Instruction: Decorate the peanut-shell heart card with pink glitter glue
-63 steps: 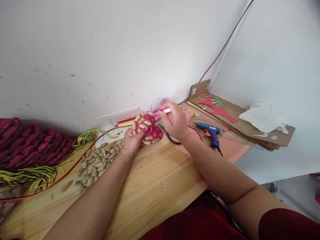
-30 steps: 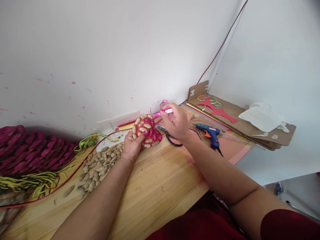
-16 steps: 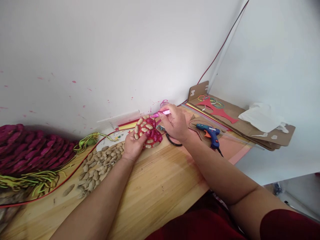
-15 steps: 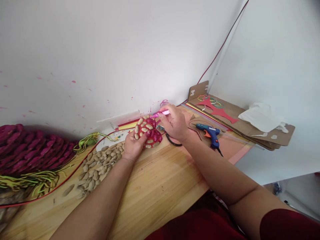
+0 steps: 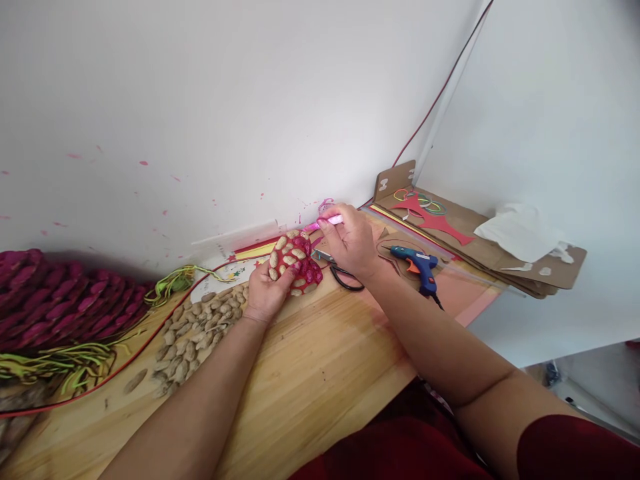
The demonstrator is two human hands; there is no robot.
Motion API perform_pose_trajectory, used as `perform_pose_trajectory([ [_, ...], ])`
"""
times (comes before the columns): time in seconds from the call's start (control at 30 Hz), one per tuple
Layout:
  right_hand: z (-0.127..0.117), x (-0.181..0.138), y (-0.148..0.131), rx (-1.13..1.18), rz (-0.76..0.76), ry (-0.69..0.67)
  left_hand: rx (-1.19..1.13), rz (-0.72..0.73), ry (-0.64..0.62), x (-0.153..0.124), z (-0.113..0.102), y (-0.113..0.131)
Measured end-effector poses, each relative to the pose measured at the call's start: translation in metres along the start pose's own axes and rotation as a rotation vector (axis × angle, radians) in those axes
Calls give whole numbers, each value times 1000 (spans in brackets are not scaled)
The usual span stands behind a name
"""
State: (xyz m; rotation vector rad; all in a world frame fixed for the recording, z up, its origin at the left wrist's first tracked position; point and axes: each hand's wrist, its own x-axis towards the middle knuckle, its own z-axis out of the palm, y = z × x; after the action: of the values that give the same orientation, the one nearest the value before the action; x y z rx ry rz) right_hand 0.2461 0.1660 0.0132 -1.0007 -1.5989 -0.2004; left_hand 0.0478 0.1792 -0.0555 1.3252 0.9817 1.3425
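peanuts (image 5: 189, 348) heaped on desk (image 5: 305, 393) by left forearm | left hand (image 5: 267, 293) grips disc (image 5: 299, 253), peanut-covered, partly pink, over desk | right hand (image 5: 353, 245) pinches brush (image 5: 334, 220) just beyond disc | glue gun (image 5: 423, 264) right of right hand

Craft workspace, glue gun (image 5: 424, 265), loose peanuts (image 5: 193, 337), cut cardboard (image 5: 525, 267), paint-spattered white wall (image 5: 225, 100)
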Motion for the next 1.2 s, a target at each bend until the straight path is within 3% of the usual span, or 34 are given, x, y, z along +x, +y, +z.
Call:
perform_pose_trajectory([
  [1.2,-2,0,-8,-17,-32,-64,-12,-4,-22,-1,-1,4],
])
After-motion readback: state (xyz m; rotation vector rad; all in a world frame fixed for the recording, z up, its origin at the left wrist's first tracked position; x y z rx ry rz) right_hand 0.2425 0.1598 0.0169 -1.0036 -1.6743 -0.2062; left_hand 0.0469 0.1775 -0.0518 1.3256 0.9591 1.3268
